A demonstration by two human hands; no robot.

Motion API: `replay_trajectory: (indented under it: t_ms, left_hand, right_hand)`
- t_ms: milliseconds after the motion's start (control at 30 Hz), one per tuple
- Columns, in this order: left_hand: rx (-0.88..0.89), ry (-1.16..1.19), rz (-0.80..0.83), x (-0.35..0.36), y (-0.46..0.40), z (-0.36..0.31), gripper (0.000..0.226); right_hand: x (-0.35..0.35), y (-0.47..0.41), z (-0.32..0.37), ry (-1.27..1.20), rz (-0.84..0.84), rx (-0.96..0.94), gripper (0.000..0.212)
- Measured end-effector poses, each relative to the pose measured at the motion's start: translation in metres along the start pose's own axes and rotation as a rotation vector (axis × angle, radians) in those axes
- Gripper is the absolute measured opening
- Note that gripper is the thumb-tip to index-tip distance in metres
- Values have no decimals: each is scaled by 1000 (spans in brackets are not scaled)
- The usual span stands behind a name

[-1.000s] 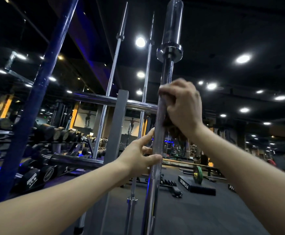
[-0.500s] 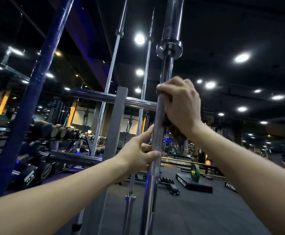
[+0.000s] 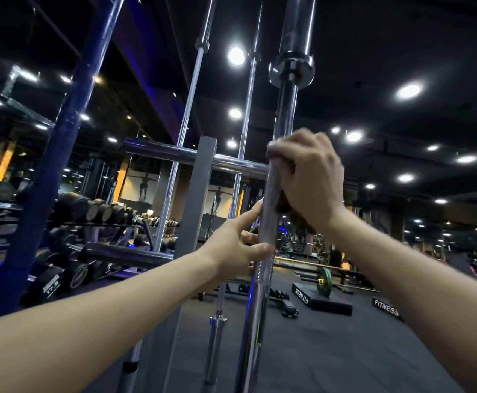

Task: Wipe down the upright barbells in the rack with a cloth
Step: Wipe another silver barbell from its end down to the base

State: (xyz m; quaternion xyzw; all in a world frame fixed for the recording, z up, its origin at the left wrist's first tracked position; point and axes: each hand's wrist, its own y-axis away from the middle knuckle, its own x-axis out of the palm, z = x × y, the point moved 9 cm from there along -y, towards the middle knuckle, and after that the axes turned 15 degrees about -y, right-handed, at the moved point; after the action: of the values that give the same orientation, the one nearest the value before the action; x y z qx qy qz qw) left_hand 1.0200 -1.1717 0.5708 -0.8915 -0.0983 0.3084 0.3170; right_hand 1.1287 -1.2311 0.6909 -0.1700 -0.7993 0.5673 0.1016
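The nearest barbell [image 3: 271, 194] is standing upright in the rack [image 3: 200, 177], its chrome shaft running from the bottom edge of the view up past a collar to the sleeve at the top edge. The right hand [image 3: 305, 180] is curling round the shaft below the collar, pressing a dark cloth [image 3: 294, 217] against it; the cloth's loose end is hanging under the wrist. The left hand [image 3: 234, 245] is sitting just below, thumb and fingers pinching the knurled shaft. Two thinner barbells [image 3: 186, 117] are standing to the left, close behind, with the rack's grey post and chrome crossbars between them. A blue post [image 3: 61, 143] is leaning further left, in front of a dumbbell rack [image 3: 89, 211]. To the right, dark floor is lying open towards a black box [image 3: 316, 302] and a green plate [image 3: 324, 282].
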Motion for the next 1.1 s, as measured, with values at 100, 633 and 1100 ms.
replay_trajectory:
  t_ms: [100,633,1100]
  left_hand:
    - [-1,1,-14,1,0,0,79]
    - [16,12,34,4,-3,0,81]
    - [35,84,211,3,3,3,77]
  right_hand:
    - [-3,-38,-28,-17,-84,151,18]
    - [-3,-34,-43,-198,-115,211,19]
    - [0,-9,-31,-186,33,178,21]
